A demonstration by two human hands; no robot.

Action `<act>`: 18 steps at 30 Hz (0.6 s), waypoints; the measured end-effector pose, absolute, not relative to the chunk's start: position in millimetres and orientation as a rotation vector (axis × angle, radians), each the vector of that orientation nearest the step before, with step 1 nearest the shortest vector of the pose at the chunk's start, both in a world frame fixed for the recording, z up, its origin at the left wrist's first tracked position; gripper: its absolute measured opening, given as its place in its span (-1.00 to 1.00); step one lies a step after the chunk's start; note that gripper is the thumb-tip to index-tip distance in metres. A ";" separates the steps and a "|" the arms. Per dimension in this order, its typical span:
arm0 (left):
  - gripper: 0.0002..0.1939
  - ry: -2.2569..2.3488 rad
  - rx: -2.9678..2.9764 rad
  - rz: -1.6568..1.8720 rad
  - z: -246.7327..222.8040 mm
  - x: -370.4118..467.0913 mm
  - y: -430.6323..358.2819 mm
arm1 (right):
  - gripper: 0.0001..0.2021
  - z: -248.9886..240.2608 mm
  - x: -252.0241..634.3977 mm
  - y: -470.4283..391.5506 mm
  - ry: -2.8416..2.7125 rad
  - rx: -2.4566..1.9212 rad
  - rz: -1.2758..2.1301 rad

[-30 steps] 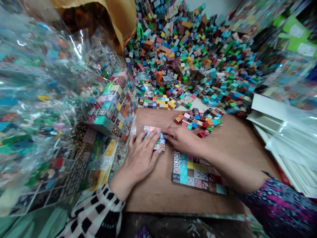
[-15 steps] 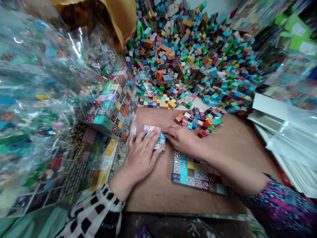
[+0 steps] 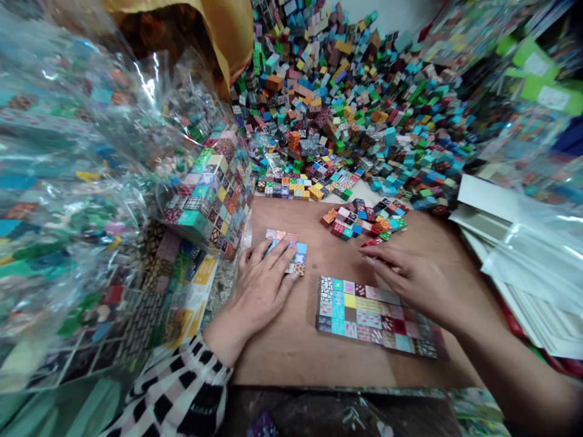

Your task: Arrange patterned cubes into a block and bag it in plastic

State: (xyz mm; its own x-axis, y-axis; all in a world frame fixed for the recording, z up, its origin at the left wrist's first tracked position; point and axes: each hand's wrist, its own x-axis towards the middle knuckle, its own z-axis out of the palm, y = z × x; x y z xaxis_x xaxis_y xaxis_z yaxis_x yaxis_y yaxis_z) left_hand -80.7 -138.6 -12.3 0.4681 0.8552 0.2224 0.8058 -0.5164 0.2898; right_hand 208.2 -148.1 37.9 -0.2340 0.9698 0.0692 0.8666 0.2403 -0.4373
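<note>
My left hand (image 3: pixel 268 273) lies with its fingers spread flat over a small flat group of patterned cube blocks (image 3: pixel 300 249), the thumb along the near edge. My right hand (image 3: pixel 401 267) has thumb and fingertips drawn together at a red block (image 3: pixel 376 241). Those fingertips partly cover the block, and I cannot see whether they grip it. Just beyond lies a loose cluster of coloured blocks (image 3: pixel 350 221). Between my hands and nearer to me rests a larger flat slab of patterned cubes (image 3: pixel 364 315), its right end close under my right wrist.
A brown board (image 3: pixel 282 346) forms the work surface. At left stand a wrapped stack of cubes (image 3: pixel 214 200) and clear bags of parts (image 3: pixel 82 182). A large heap of cubes (image 3: pixel 328 109) spreads behind. White trays (image 3: pixel 492 212) lean at right.
My right hand has left the small group and moved right to the red block, uncovering more of the larger slab. My left hand stays on the small group.
</note>
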 end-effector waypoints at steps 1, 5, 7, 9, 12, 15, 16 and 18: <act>-0.54 1.460 2.569 0.525 -12.7 -81.0 -138.7 | -0.69 35.9 217.4 -157.6 -2.117 -1.745 0.441; -0.55 1.440 2.598 0.601 -12.6 -82.1 -138.9 | -0.64 23.9 252.2 -203.4 -1.893 -1.855 0.332; -0.57 1.428 2.612 0.679 -11.1 -82.8 -139.2 | -0.59 15.6 265.7 -228.4 -1.685 -1.954 0.239; -0.62 1.426 2.621 0.787 -8.8 -83.8 -139.7 | -0.51 6.1 275.3 -250.8 -1.447 -2.062 0.178; -0.69 1.426 2.625 0.956 -5.4 -86.0 -140.2 | -0.42 -8.4 283.6 -271.6 -1.109 -2.072 0.329; -0.74 1.404 2.626 1.087 -2.5 -88.4 -140.1 | -0.39 -18.7 288.6 -272.3 -0.897 -1.966 0.458; -0.75 1.387 2.621 1.124 -1.0 -88.8 -140.3 | -0.38 -20.5 290.1 -269.2 -0.852 -1.940 0.473; -0.76 1.340 2.589 1.189 4.3 -88.2 -141.5 | -0.36 -22.3 293.5 -260.8 -0.817 -1.918 0.500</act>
State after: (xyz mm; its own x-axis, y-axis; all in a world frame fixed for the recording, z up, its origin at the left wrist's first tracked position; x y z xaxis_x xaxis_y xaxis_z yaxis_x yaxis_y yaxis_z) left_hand -88.2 -141.5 4.3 0.3522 0.6977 0.6239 0.7027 -0.6374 0.3161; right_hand 293.5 -260.8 -22.3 0.6921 0.7218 -0.0010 0.3300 -0.3177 -0.8889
